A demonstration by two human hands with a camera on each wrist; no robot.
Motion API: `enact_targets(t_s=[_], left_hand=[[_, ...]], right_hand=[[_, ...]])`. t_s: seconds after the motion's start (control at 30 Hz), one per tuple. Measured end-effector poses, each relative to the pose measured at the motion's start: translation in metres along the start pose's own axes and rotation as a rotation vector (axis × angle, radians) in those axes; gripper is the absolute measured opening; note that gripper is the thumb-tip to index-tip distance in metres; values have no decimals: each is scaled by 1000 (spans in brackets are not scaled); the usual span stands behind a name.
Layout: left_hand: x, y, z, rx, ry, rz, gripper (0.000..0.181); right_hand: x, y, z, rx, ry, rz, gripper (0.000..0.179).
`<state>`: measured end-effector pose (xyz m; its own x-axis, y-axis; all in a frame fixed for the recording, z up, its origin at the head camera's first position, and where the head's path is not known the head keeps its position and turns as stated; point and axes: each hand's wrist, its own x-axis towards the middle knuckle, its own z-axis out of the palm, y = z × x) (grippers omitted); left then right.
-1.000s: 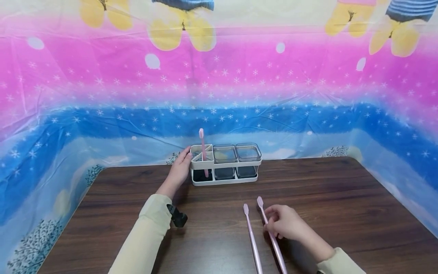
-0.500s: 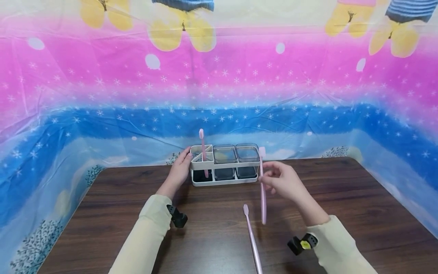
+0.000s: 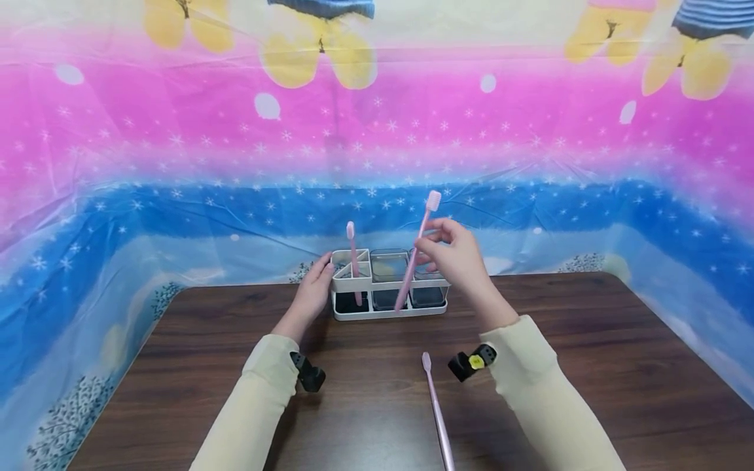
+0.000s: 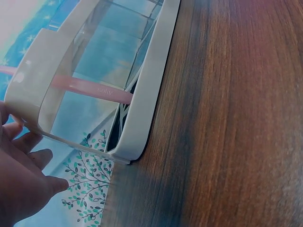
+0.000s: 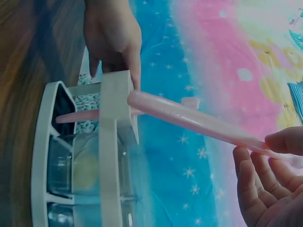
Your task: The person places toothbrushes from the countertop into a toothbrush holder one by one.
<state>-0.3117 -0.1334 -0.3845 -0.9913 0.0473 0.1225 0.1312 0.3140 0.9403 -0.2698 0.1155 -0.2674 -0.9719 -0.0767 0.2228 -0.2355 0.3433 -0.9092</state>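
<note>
In the head view, my right hand (image 3: 456, 252) pinches a pink toothbrush (image 3: 412, 261) by its middle, head up and handle slanting down to the left. It hovers at the white toothbrush holder (image 3: 385, 284); in the right wrist view the handle end of the held toothbrush (image 5: 184, 116) is just above the holder's rim. My left hand (image 3: 312, 291) rests against the holder's left end, its fingertips touching the upper rim, as the left wrist view also shows. Another pink toothbrush (image 3: 355, 261) stands upright in the holder's left section.
A third pink toothbrush (image 3: 437, 409) lies on the brown wooden table (image 3: 353, 405), nearer to me. Two clear square cups (image 3: 389, 265) sit in the holder's middle and right sections. A printed cloth (image 3: 247, 150) hangs behind the table.
My right hand has lifted its toothbrush off the table and carried it forward and left to the holder, bringing it more upright. My left hand has stayed at the holder.
</note>
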Motion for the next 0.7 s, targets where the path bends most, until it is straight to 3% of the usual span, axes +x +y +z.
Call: enact_targets(t_s=[0.33, 0.7], left_hand=[[-1, 0, 0, 1, 7, 12, 50], [0, 1, 0, -7, 23, 10, 50]], right_hand=[[24, -15, 26, 43, 88, -52, 31], [39, -7, 47, -23, 85, -125, 24]])
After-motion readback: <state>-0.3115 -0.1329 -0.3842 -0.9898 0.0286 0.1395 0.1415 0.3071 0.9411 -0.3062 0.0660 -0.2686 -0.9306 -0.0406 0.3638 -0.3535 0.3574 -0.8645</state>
